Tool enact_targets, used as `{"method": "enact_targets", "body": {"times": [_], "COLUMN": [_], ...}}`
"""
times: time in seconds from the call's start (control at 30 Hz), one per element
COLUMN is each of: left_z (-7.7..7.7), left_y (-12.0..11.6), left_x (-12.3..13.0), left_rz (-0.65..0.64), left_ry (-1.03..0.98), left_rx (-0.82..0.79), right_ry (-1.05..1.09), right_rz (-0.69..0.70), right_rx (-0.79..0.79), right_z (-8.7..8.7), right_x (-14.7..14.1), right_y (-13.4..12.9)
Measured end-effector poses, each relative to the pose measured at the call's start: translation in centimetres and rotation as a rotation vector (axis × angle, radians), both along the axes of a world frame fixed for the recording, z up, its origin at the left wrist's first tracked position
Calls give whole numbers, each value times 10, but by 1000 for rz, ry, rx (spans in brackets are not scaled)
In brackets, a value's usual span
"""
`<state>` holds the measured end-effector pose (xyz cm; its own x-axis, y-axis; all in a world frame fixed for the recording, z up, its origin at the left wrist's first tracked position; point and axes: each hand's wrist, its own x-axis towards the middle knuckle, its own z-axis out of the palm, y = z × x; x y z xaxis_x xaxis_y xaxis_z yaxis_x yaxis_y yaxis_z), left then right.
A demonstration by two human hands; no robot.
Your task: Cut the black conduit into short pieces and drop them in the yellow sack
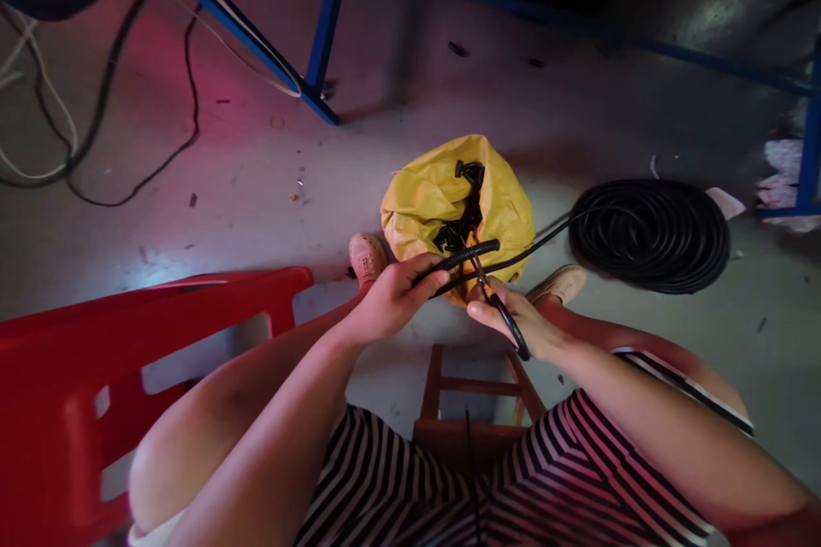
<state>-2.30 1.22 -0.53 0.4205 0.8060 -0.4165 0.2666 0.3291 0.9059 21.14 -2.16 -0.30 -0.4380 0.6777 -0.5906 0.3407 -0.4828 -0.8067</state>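
Note:
My left hand point(398, 297) is closed around a black corrugated tube point(471, 254) and a thinner black cable lying side by side. My right hand point(513, 314) grips a pair of scissors point(506, 326) with dark handles and some orange near the pivot. Their blades point up and cross the tube and cable. Just beyond both hands stands an open yellow sack point(429, 188) with black pieces inside. From my hands the cable runs right to a large black coil point(649, 232) on the floor.
A red plastic stool point(160, 312) is at my left. Blue metal frames point(327, 26) stand ahead. Loose cables point(192, 85) lie on the floor at the upper left, with small scraps scattered around. A wooden stool point(481, 386) is between my legs.

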Motion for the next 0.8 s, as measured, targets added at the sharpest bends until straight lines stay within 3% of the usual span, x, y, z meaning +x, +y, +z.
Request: {"method": "enact_targets", "body": {"times": [0.33, 0.8], "left_z": [-2, -2], "left_y": [-1, -1], "left_x": [3, 4], "left_rz": [-94, -140], "left_ry": [65, 96], "left_rx": [131, 150], "right_ry": [8, -15], "right_rz": [1, -8], "right_rx": [-16, -53], "right_z": [5, 5], "right_x": [-3, -2], "right_y": [2, 3]}}
